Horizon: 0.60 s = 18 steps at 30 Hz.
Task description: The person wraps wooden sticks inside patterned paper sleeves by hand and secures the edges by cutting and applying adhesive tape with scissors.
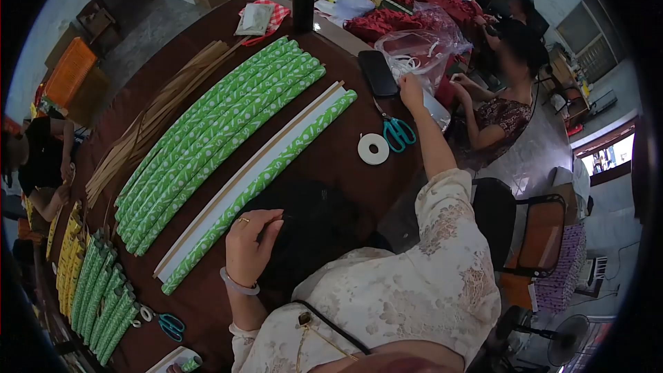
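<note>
1. The left hand [252,243] is nearest the body, its fingers bent and the thumb close to the fingertips; nothing shows in it, though a thin item cannot be ruled out.
2. The partly rolled green-printed sheet [255,183] lies on the bench [338,159] just ahead and to the left of that hand, the nearer of the two. Its long axis slants from near left to far right; whether the hand touches it cannot be told.
3. Beyond, finished green-printed rolls [217,145] lie side by side, roughly parallel to the sheet.
4. To the right are a white tape roll [364,156] and teal-handled scissors [394,123].
5. The right hand [412,92] reaches farther out, fingers curled, beside a black case [378,73] and a clear plastic bag [428,45]; its grip cannot be told.
</note>
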{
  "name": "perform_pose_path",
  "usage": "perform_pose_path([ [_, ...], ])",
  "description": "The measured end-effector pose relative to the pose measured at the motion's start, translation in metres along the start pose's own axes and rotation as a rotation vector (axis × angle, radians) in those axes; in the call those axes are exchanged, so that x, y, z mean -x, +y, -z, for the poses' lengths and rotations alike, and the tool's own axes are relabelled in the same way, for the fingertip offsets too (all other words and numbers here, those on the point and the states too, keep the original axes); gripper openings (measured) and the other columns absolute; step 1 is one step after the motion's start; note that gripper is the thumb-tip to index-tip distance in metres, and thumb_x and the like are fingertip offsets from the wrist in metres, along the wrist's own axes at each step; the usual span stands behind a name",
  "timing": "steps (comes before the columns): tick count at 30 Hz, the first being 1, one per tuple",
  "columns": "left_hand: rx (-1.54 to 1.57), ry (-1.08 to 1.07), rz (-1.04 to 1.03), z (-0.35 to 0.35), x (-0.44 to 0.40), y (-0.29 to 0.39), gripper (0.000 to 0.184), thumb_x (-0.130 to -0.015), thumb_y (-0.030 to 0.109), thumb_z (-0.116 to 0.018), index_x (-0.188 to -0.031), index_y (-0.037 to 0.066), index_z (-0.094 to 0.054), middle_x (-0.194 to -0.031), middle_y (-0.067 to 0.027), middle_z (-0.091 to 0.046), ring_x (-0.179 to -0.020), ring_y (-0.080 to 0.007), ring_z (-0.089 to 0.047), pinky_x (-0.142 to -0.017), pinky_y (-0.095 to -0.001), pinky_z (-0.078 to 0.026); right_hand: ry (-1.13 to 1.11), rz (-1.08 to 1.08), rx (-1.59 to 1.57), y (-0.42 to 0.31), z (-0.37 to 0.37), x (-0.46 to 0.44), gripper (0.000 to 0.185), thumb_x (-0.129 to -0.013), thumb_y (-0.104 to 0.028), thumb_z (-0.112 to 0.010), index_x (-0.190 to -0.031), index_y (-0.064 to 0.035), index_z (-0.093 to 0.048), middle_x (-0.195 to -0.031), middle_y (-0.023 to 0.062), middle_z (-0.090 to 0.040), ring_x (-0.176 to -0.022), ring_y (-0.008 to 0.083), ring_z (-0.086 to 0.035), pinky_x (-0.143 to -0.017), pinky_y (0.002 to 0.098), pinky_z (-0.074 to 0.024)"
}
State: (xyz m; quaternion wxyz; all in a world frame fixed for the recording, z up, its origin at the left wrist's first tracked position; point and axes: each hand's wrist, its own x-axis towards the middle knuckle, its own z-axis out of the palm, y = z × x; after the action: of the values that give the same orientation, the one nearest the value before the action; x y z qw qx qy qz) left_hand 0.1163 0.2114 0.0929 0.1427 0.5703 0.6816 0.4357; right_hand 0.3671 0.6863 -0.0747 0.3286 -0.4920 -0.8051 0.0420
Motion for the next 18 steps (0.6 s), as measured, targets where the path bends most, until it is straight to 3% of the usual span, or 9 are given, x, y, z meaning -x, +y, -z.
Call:
perform_pose_path([
  [2, -0.021, 0.008, -0.002, 0.002, -0.001, 0.000, 0.012, -0.076, 0.004, -0.065, -0.087, 0.004, -0.064, -0.081, -0.0100, -0.064, -0.073, -0.0249, -0.061, -0.063, -0.0310, -0.047, 0.192, -0.006, -0.125, -0.029, 0.018, 0.004, 0.015, -0.083, -0.012, -0.055, -0.085, -0.0003, -0.046, -0.083, 0.0189, -0.050, -0.080, 0.0373, -0.051, -0.067, 0.0449, -0.0398],
  [5, -0.018, -0.003, 0.025, 0.002, -0.001, -0.001, 0.012, -0.076, 0.005, -0.065, -0.087, 0.004, -0.064, -0.082, -0.0098, -0.064, -0.073, -0.0252, -0.061, -0.063, -0.0313, -0.047, 0.462, 0.289, -0.135, -0.066, 0.056, -0.012, 0.015, -0.082, -0.009, -0.057, -0.086, -0.0003, -0.045, -0.083, 0.0168, -0.049, -0.079, 0.0351, -0.049, -0.067, 0.0424, -0.0394],
  [8, -0.015, -0.033, 0.025, -0.003, -0.001, -0.005, 0.013, -0.076, 0.005, -0.065, -0.088, 0.005, -0.064, -0.082, -0.0088, -0.064, -0.074, -0.0253, -0.061, -0.064, -0.0314, -0.047, 0.537, 0.323, -0.032, -0.073, 0.084, -0.040, 0.017, -0.081, -0.010, -0.058, -0.087, -0.0014, -0.046, -0.083, 0.0156, -0.049, -0.079, 0.0350, -0.050, -0.067, 0.0423, -0.0394],
  [12, -0.072, -0.055, -0.003, 0.004, 0.004, -0.005, 0.014, -0.076, 0.007, -0.065, -0.090, 0.006, -0.064, -0.084, -0.0078, -0.064, -0.075, -0.0252, -0.060, -0.063, -0.0315, -0.047, 0.490, 0.070, 0.217, -0.017, 0.063, -0.079, 0.018, -0.084, -0.018, -0.057, -0.093, -0.0029, -0.052, -0.091, 0.0141, -0.055, -0.086, 0.0328, -0.052, -0.073, 0.0416, -0.0425],
  [14, -0.112, -0.035, -0.002, 0.010, 0.005, -0.005, 0.014, -0.076, 0.009, -0.065, -0.090, 0.007, -0.064, -0.086, -0.0080, -0.064, -0.077, -0.0251, -0.060, -0.063, -0.0317, -0.047, 0.393, 0.022, 0.195, -0.027, 0.070, -0.081, 0.016, -0.084, -0.018, -0.056, -0.091, -0.0038, -0.055, -0.094, 0.0137, -0.057, -0.087, 0.0324, -0.054, -0.075, 0.0415, -0.0435],
  [16, -0.109, -0.012, 0.058, 0.019, 0.006, -0.002, 0.015, -0.076, 0.008, -0.065, -0.091, 0.007, -0.064, -0.085, -0.0079, -0.064, -0.076, -0.0252, -0.060, -0.063, -0.0317, -0.047, 0.397, 0.231, 0.116, -0.085, 0.086, -0.060, 0.016, -0.084, -0.019, -0.057, -0.089, -0.0038, -0.057, -0.091, 0.0128, -0.058, -0.083, 0.0312, -0.056, -0.073, 0.0392, -0.0444],
  [18, -0.097, 0.025, 0.109, 0.028, 0.010, -0.008, 0.016, -0.077, 0.009, -0.065, -0.092, 0.007, -0.064, -0.085, -0.0082, -0.063, -0.075, -0.0259, -0.060, -0.062, -0.0315, -0.047, 0.081, 0.243, -0.219, -0.105, 0.069, -0.046, 0.018, -0.084, -0.020, -0.057, -0.092, -0.0035, -0.058, -0.090, 0.0122, -0.059, -0.078, 0.0280, -0.057, -0.071, 0.0359, -0.0450],
])
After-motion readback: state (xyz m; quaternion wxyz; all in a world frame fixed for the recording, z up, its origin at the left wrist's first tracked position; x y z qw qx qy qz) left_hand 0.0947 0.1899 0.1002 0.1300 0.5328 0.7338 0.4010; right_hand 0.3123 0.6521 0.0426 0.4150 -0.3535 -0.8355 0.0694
